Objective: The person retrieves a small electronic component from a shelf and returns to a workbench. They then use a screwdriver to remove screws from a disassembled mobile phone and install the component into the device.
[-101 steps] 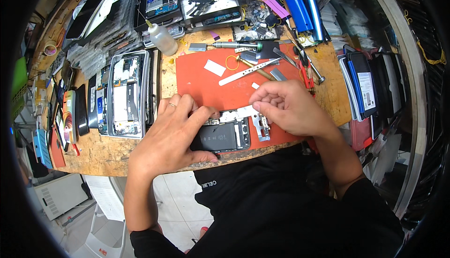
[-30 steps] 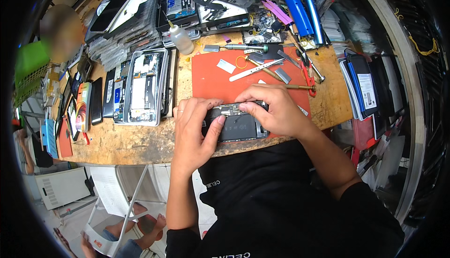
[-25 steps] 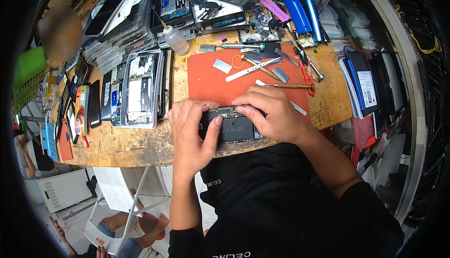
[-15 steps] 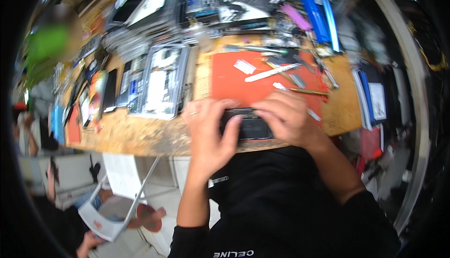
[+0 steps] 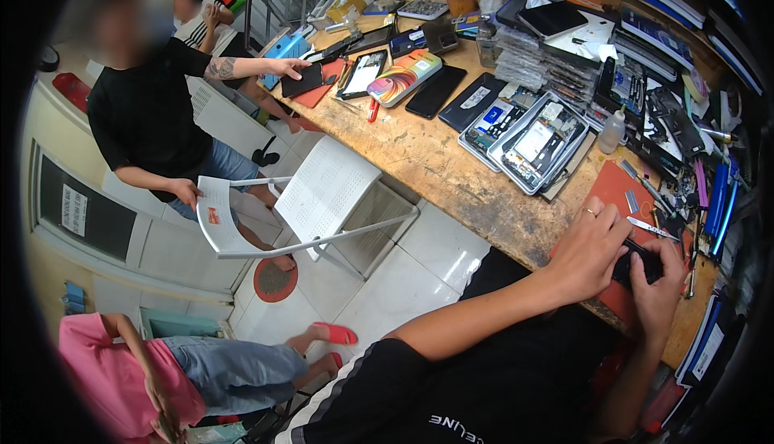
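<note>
At the right end of the bench, my left hand [image 5: 592,250], with a ring on one finger, holds the left edge of a small black phone [image 5: 623,269]. My right hand [image 5: 659,283] grips its other side, thumb on top and fingers curled around the far edge. Much of the phone is hidden by my fingers. Beneath it lies an orange-red work mat [image 5: 609,194]. A white flat tool [image 5: 651,228] rests on the mat just beyond my fingertips, near a thin grey piece [image 5: 631,201].
Clear trays of phone parts [image 5: 536,174] and a dropper bottle [image 5: 612,132] stand left of the mat. Several phones [image 5: 436,91] lie farther along the bench. A person [image 5: 145,121] holds a white folding chair [image 5: 326,190] and a dark phone; another, in pink [image 5: 133,371], is at lower left.
My view has swung left, bringing the chair and other people into full sight. My hands stay on the phone, now at the right of the picture.
</note>
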Motion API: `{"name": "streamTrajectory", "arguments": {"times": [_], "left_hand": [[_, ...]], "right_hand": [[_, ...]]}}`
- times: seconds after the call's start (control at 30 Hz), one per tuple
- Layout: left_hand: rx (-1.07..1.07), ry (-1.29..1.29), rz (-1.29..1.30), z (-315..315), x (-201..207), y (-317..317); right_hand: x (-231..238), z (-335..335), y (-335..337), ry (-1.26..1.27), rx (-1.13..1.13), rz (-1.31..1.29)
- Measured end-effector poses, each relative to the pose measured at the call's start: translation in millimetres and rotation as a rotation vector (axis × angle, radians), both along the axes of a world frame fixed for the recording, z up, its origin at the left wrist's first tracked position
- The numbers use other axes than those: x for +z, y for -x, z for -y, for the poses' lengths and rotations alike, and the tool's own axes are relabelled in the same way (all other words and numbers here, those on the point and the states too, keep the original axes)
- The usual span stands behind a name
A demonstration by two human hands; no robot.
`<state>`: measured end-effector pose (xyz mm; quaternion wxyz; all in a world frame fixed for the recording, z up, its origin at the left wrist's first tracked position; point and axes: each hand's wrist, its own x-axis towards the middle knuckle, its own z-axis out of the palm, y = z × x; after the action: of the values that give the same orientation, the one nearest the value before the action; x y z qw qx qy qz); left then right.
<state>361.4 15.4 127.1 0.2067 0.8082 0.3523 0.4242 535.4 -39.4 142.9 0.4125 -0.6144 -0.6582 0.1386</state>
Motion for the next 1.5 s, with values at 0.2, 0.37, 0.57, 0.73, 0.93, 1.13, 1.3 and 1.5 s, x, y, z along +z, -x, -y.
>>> {"name": "streamTrajectory", "arguments": {"times": [0.2, 0.37, 0.57, 0.73, 0.93, 1.13, 1.3, 1.5], "left_hand": [[-0.039, -0.012, -0.030, -4.1, 0.4, -0.9], [-0.095, 0.063, -0.108, -9.8, 5.4, 3.7], [-0.077, 0.006, -0.148, -5.8, 8.1, 5.5], [-0.070, 0.041, -0.112, -6.0, 10.3, 2.6], [-0.066, 0.065, -0.107, -8.7, 8.3, 1.6], [-0.059, 0.083, -0.087, -9.8, 4.3, -1.8], [-0.041, 0.089, -0.087, -8.7, 4.0, -3.7], [-0.030, 0.033, -0.108, -6.2, -0.6, -2.1]], "right_hand": [[-6.9, -4.5, 6.7, -0.050, -0.066, -0.057], [-7.4, -6.6, 7.4, -0.035, -0.069, -0.072], [-10.2, 0.5, -3.4, -0.077, 0.005, -0.024], [-6.0, -3.5, -4.0, -0.094, 0.036, -0.056], [-7.4, -7.1, -5.2, -0.077, 0.027, -0.060], [-13.0, -5.9, -4.2, -0.039, 0.022, -0.114], [-11.6, -8.1, -3.2, -0.032, 0.006, -0.109], [-16.5, -8.2, 0.9, -0.060, -0.046, -0.107]]}}
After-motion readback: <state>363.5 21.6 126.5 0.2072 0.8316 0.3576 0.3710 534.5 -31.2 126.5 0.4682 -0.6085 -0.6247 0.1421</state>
